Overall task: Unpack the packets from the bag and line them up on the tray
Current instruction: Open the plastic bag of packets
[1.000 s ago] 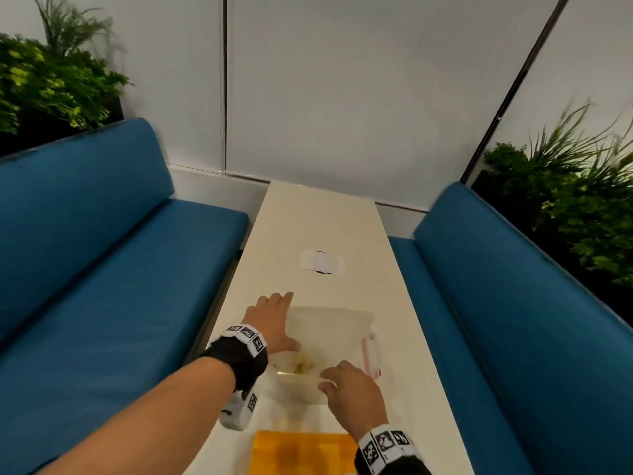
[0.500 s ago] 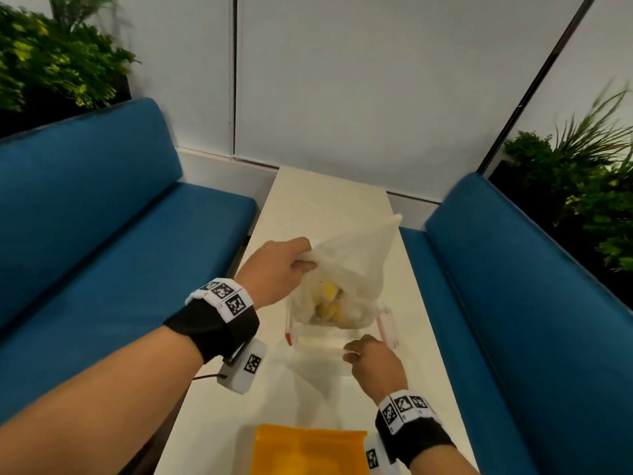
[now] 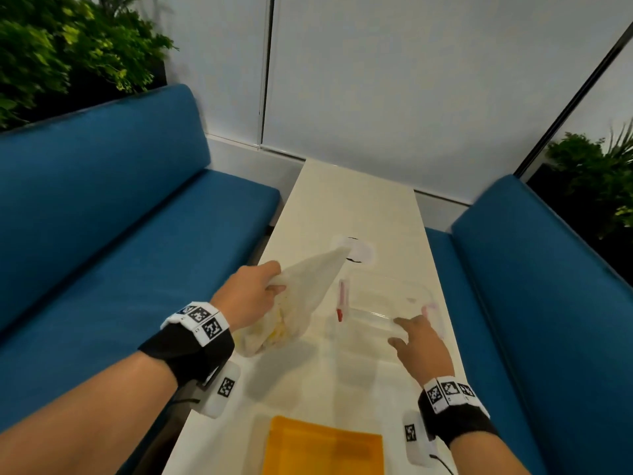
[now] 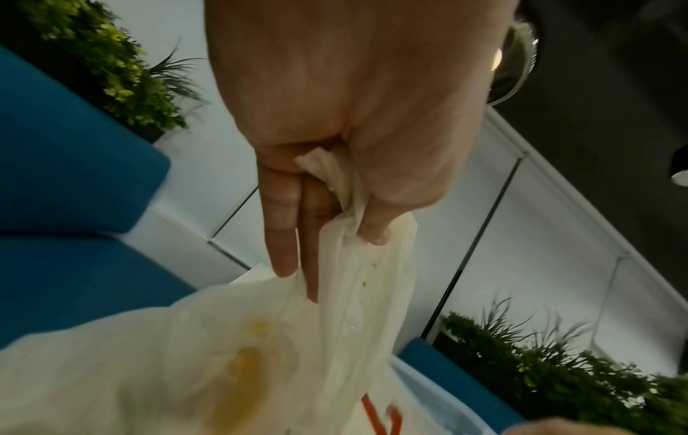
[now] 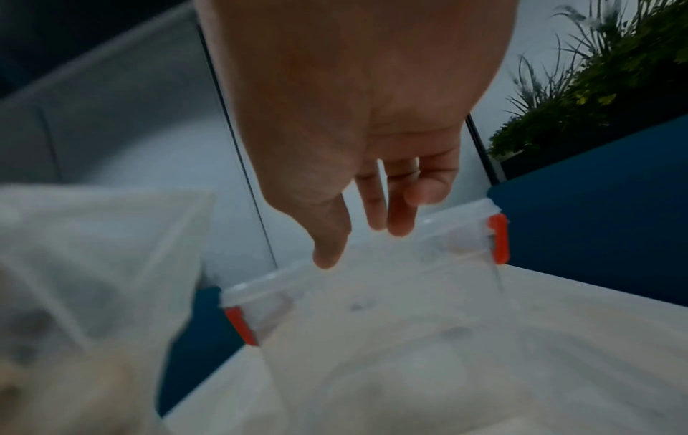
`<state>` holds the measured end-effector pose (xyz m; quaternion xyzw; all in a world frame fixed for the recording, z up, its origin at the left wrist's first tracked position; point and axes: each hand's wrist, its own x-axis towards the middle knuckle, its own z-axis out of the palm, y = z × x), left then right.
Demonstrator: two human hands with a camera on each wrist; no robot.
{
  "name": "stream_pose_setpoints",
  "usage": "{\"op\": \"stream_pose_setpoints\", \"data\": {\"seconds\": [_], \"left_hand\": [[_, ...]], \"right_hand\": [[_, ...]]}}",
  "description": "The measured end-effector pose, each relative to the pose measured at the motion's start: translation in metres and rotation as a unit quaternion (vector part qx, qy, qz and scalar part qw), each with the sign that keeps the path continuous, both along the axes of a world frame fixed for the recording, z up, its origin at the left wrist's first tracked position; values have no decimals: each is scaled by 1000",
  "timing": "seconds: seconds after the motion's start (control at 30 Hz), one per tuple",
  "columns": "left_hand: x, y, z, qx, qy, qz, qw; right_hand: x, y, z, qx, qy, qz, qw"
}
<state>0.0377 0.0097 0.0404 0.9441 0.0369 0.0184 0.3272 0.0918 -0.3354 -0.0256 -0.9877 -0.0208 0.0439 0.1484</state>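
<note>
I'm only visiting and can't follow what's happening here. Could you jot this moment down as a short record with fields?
Setting: narrow table between blue benches
Left hand: grips the bag by its gathered top, lifted left of the box
Bag contents: yellow packets show through; number unclear
Right hand: fingers straight, at the near rim of the box
Box: clear, red clips, looks empty
Tray: orange, at the near edge, no packets on the visible part

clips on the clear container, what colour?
Red clips on the clear container; clearest in the right wrist view.
</note>
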Motion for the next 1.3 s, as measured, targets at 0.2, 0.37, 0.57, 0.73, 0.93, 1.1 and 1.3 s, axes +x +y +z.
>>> {"op": "stream_pose_setpoints", "data": {"seconds": [0.2,0.37,0.57,0.73,0.93,1.1,1.3], "left_hand": [[-14,14,-35,-62,49,11,997],[-30,29,-37,-74,76,29,994],[-53,53,-31,-179,81,2,980],[-69,62,-29,-262,-2,54,964],[-80,53,-28,-281,-98,126,946],[-87,41,-26,-258,-144,100,950],[-94,39,-21,-317,-120,125,932]], "right_hand": [[-82,35,-7,42,88,159,982],[-115,50,-47,-25,193,173,965],[-121,56,-69,-15,141,160,977],[-128,63,-64,-15,111,189,976],[-110,116,33,174,-166,246,939],[-75,194,96,89,-140,344,924],[-70,222,92,8,-130,384,914]]}}
